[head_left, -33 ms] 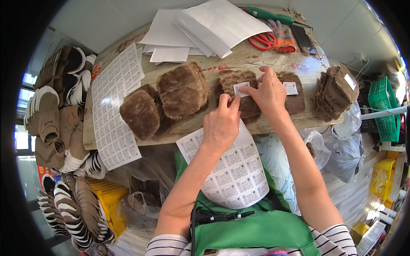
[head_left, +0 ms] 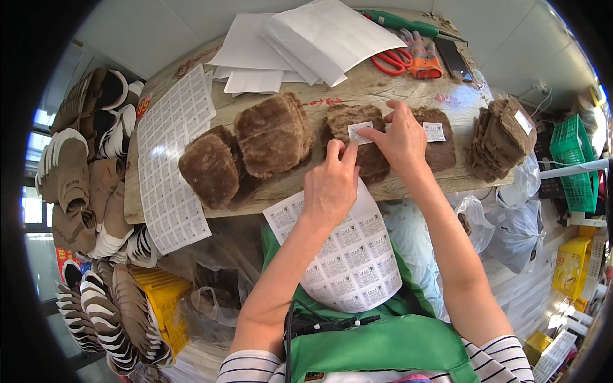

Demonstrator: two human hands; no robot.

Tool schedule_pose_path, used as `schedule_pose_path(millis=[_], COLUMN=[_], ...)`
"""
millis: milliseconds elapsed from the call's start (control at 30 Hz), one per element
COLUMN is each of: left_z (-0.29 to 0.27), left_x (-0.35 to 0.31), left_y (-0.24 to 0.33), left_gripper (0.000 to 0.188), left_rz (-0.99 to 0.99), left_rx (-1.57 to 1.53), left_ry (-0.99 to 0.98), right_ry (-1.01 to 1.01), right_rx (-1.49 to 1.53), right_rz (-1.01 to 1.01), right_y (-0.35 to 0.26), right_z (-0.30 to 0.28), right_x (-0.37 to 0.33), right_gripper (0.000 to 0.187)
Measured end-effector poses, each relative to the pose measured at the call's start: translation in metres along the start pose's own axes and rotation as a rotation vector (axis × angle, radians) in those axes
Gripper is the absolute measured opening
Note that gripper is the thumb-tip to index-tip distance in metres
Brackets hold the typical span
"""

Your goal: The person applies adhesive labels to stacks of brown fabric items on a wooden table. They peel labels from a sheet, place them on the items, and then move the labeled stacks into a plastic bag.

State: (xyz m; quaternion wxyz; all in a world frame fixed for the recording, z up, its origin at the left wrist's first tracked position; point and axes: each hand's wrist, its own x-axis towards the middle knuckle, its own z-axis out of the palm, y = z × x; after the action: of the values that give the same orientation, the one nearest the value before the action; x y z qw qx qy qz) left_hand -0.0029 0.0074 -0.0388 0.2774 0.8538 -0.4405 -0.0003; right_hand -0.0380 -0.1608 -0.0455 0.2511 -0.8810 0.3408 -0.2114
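Observation:
A small white printed label (head_left: 359, 130) lies on a brown furry insole-like piece (head_left: 340, 115). The thumb of my right hand (head_left: 407, 142) presses on the label's right part, its other fingers raised and apart from the thumb. My left hand (head_left: 329, 191) has bent fingers, the tips touching the fur just below the label. Under that hand, a sheet of printed labels (head_left: 357, 255) hangs past the table edge over my lap; its upper edge passes beneath the palm, so the grip is partly hidden. To the right rests another brown piece (head_left: 437, 153) with a label (head_left: 434, 132) on it.
Furry brown stacks stand at left (head_left: 211, 169), centre (head_left: 273, 134) and far right (head_left: 501, 137). A long label sheet (head_left: 175, 166) drapes over the table's left edge. White papers (head_left: 332, 38), red-handled scissors (head_left: 393, 60), a glove (head_left: 424, 60) and a phone (head_left: 453, 60) lie at the back.

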Motion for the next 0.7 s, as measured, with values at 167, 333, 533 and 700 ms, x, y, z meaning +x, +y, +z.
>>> schedule_pose_path(millis=[167,333,533,700], left_z=[-0.006,-0.007,-0.038,-0.05], left_x=[0.007,0.005,-0.01,-0.01], left_y=[0.001,-0.003,0.006,0.005], left_gripper=[0.061,0.057,0.024,0.018], left_rz=[-0.074,-0.041,-0.021,-0.052], left_rx=[-0.06,-0.124,-0.275,-0.306], left_ry=[-0.043,0.066,0.211,0.227], right_ry=[0.009,-0.052,0.041,0.354], right_rx=[0.225,0.403,1.067,0.027], right_rz=[0.018,0.041,0.049,-0.158], right_y=[-0.002,-0.001,0.017,0.056], right_z=[-0.001,0.0,-0.037,-0.086], right_x=[-0.005,-0.006,0.0,0.0], right_gripper=[0.045,0.033,0.044,0.047])
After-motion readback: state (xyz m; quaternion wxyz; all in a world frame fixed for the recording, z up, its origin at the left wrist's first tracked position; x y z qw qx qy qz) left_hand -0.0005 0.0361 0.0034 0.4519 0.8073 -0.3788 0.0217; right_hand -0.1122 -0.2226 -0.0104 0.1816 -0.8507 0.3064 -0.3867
